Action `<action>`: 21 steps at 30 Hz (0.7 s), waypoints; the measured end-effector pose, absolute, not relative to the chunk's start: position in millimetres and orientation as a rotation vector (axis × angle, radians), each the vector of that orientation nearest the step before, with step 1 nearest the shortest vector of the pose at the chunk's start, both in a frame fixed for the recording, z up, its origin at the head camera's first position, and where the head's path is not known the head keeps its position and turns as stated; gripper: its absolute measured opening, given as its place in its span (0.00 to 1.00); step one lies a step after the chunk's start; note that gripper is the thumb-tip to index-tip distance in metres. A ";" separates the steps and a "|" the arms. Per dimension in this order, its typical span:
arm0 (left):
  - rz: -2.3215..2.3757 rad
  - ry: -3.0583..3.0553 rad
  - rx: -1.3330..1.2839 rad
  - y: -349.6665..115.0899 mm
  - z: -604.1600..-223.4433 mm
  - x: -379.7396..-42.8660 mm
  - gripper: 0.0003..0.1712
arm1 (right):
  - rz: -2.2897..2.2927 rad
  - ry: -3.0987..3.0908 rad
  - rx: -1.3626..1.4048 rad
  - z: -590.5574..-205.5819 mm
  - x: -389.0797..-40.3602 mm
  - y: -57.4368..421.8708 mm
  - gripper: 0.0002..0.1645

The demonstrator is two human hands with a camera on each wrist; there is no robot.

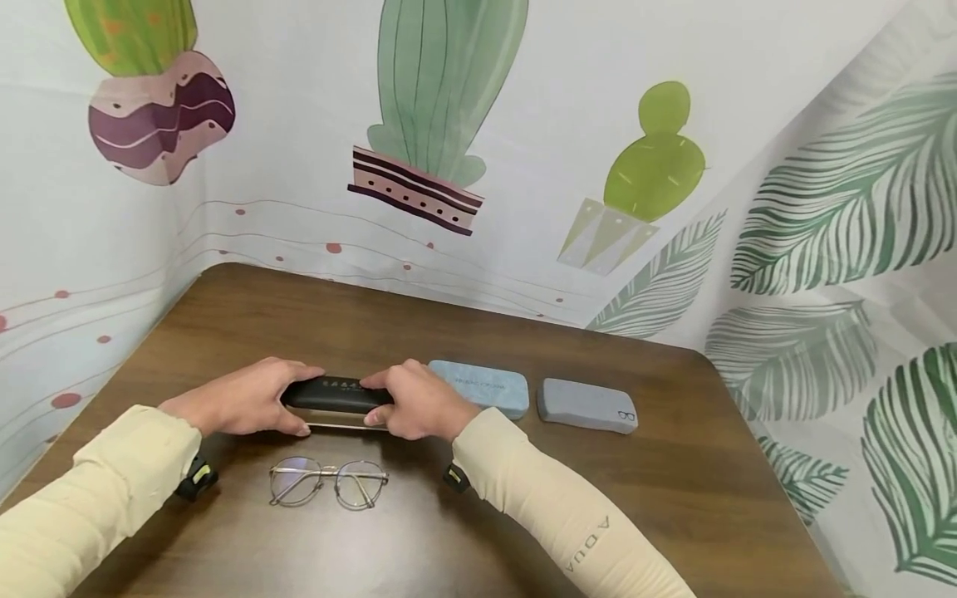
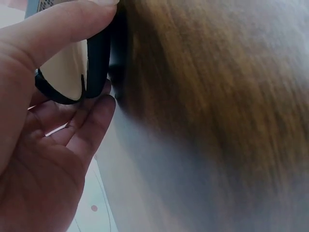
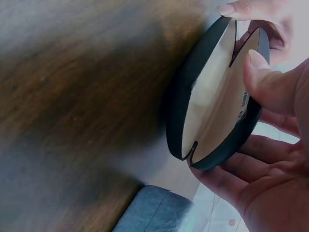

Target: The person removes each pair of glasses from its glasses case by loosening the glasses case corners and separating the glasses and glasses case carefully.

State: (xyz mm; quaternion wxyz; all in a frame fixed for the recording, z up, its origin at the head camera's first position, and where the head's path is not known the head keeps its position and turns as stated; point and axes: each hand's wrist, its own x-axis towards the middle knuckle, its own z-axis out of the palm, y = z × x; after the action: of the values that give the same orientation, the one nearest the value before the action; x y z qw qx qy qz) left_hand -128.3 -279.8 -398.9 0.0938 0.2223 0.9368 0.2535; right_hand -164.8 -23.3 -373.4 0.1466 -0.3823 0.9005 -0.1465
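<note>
A black glasses case (image 1: 336, 394) with a pale lining is held partway open between both hands over the table. My left hand (image 1: 250, 400) grips its left end, with the thumb (image 2: 72, 21) along one edge. The right hand (image 1: 424, 401) holds the other end; in the right wrist view its thumb (image 3: 263, 79) hooks over the lid's rim while the fingers lie behind the lid. The case's beige inside (image 3: 207, 106) shows no glasses in its visible part. Thin-framed round eyeglasses (image 1: 359, 483) lie on the table in front of the case, temples folded.
Just right of the right hand lies a light blue case (image 1: 489, 390), and beyond it a grey case (image 1: 586, 404) with a small glasses print. The brown wooden table (image 1: 673, 498) backs onto a white cloth (image 1: 538, 166) printed with cacti and leaves.
</note>
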 end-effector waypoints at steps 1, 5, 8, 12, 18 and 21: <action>0.756 2.778 0.658 -280.3 -398.8 -128.3 0.46 | -0.418 2.595 -1.118 -374.3 -164.5 -23.4 0.29; 0.767 2.766 0.657 -281.3 -397.9 -128.6 0.47 | -0.404 2.616 -1.187 -377.5 -163.3 -22.7 0.29; 0.760 2.762 0.656 -281.1 -397.8 -128.5 0.47 | -0.362 2.642 -1.237 -379.7 -161.5 -21.6 0.28; 0.751 2.763 0.664 -280.1 -397.6 -128.6 0.46 | -0.305 2.671 -1.274 -382.2 -159.2 -20.5 0.29; 0.745 2.765 0.663 -279.7 -396.2 -127.8 0.46 | -0.280 2.684 -1.285 -384.3 -156.4 -20.8 0.30; 0.736 2.771 0.654 -279.2 -396.0 -127.4 0.46 | -0.264 2.693 -1.288 -384.9 -155.5 -21.2 0.30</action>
State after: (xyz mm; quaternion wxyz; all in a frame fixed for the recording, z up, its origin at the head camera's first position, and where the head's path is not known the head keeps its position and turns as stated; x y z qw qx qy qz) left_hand -127.4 -279.2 -396.0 0.1003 0.2214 0.9375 0.2491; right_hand -155.5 -21.2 -384.9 0.0723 -0.4286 0.8963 -0.0880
